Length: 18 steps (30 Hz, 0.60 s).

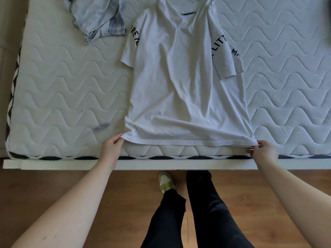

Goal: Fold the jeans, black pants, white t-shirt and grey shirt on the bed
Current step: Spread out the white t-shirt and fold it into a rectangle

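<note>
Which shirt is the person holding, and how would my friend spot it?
Start at the big white mattress with wavy stitching. In its middle a white t-shirt lies spread flat, and the left hand and right hand pinch its bottom corners. Unlike the crumpled pale blue garment up in the corner, it has black letters on its sleeves.

The top edge is cutting off your white t-shirt point(179, 77) at the collar, so you are not seeing its neckline. The same edge is cropping the crumpled jeans point(97, 17), leaving only part of them showing. The sleeve lettering is wrapping out of sight, so you are getting only fragments of words. At the far right edge a dark sliver point(329, 4) is showing too little to identify. The fingertips of your left hand point(111, 149) and right hand point(263, 152) are disappearing under the hem. The bed point(62, 86) is running past both side edges.
</note>
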Available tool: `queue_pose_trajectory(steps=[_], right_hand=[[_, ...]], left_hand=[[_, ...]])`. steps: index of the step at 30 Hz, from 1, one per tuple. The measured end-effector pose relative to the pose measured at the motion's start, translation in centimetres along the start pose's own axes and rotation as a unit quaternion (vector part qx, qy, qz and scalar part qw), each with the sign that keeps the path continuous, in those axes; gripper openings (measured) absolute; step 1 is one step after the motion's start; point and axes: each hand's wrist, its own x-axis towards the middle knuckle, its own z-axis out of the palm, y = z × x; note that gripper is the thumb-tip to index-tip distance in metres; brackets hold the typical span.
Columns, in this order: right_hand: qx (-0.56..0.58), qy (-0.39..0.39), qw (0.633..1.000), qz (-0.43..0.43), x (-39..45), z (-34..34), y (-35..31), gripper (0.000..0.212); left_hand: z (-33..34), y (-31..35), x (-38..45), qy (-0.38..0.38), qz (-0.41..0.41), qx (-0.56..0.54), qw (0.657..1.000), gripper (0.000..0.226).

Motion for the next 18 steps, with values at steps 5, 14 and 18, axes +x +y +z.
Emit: queue_pose_trajectory(steps=[5, 14, 18], right_hand=[[-0.006, 0.002, 1.000, 0.002, 0.4, 0.2, 0.2, 0.033], [-0.018, -0.005, 1.000, 0.000, 0.2, 0.2, -0.2, 0.032], [-0.031, -0.002, 1.000, -0.002, -0.2, 0.1, -0.6, 0.029]], left_hand=[[0.2, 1.0, 0.2, 0.070, -0.027, -0.087, 0.993, 0.021], [0.2, 1.2, 0.1, 0.053, -0.014, -0.055, 0.997, 0.028], [0.4, 0.8, 0.1, 0.079, 0.013, 0.031, 0.996, 0.009]])
